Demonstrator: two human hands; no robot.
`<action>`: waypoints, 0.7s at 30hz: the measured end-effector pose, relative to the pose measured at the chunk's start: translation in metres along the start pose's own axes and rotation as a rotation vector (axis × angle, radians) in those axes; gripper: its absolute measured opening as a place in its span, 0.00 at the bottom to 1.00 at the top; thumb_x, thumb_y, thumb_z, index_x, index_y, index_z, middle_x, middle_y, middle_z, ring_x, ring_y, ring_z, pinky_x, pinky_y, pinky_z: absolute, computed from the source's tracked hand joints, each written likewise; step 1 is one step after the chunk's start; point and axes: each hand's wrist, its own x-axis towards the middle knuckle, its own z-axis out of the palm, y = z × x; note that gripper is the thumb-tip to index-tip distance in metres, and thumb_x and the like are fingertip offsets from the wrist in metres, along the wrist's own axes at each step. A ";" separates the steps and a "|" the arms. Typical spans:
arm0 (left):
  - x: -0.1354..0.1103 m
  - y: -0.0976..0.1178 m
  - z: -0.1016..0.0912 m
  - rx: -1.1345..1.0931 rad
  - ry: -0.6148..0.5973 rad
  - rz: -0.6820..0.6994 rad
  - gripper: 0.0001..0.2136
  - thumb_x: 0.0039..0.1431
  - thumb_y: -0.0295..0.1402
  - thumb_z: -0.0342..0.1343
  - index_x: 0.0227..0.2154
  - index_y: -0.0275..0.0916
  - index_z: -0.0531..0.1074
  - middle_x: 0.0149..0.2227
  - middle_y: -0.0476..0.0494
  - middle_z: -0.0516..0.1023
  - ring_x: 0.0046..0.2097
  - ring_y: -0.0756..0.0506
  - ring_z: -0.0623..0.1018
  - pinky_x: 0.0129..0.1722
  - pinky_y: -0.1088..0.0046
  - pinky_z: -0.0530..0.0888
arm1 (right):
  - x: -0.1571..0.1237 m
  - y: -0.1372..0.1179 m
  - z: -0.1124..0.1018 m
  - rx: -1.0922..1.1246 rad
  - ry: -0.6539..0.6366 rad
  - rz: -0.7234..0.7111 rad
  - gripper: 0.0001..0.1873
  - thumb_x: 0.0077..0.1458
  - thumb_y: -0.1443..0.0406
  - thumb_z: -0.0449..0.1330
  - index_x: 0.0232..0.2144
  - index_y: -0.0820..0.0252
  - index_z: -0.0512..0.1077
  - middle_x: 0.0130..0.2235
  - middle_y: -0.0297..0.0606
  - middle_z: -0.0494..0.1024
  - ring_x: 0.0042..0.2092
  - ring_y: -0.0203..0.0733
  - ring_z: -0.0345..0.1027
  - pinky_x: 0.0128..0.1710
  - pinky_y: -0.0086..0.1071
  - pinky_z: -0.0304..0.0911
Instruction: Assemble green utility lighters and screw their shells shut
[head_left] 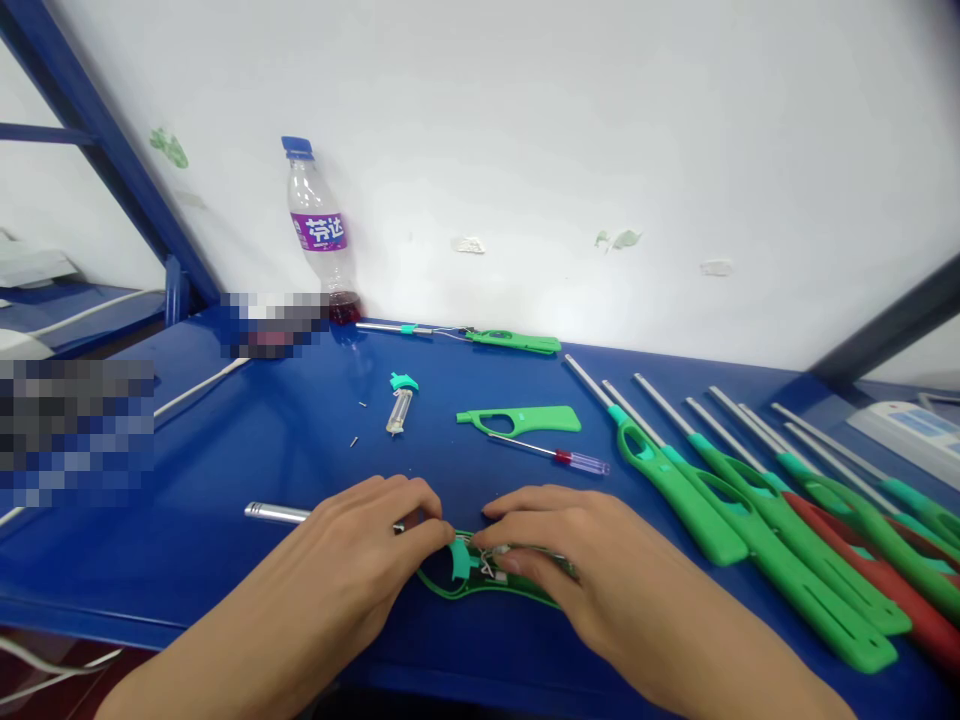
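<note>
An opened green lighter body with a teal trigger lies near the front edge of the blue table, its metal tube pointing left. My left hand pinches the body's front end beside the teal trigger. My right hand presses its fingertips onto the small parts inside the body. Both hands have fingers closed on the lighter.
A green half shell and a red-handled screwdriver lie just beyond my hands. Farther back are a small gas cartridge, another opened lighter and a plastic bottle. Several assembled green and red lighters lie in a row at the right.
</note>
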 end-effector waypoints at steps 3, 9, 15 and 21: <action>0.002 0.004 -0.001 -0.005 0.034 0.002 0.20 0.73 0.15 0.49 0.54 0.48 0.71 0.52 0.50 0.74 0.49 0.44 0.74 0.53 0.64 0.67 | -0.002 0.000 0.000 -0.006 0.002 0.003 0.18 0.73 0.70 0.56 0.46 0.50 0.86 0.54 0.34 0.87 0.54 0.50 0.82 0.57 0.42 0.74; 0.005 0.004 0.000 0.009 0.099 0.022 0.19 0.72 0.14 0.50 0.50 0.47 0.73 0.48 0.50 0.75 0.44 0.43 0.73 0.51 0.62 0.66 | -0.004 0.000 0.000 -0.001 0.009 0.021 0.20 0.73 0.70 0.55 0.46 0.49 0.87 0.55 0.33 0.86 0.55 0.49 0.81 0.57 0.41 0.73; 0.004 0.003 0.001 -0.010 0.086 -0.002 0.19 0.72 0.14 0.51 0.51 0.49 0.73 0.47 0.51 0.76 0.45 0.43 0.74 0.49 0.64 0.67 | -0.005 0.002 0.000 0.011 0.005 0.024 0.19 0.74 0.69 0.55 0.45 0.46 0.86 0.55 0.31 0.85 0.53 0.46 0.81 0.56 0.38 0.72; 0.010 0.006 0.001 0.011 0.118 0.016 0.19 0.66 0.12 0.48 0.44 0.42 0.76 0.43 0.47 0.76 0.42 0.41 0.74 0.44 0.62 0.70 | -0.006 0.005 0.006 0.028 0.027 0.082 0.17 0.75 0.66 0.56 0.49 0.44 0.85 0.57 0.29 0.83 0.55 0.43 0.79 0.59 0.37 0.69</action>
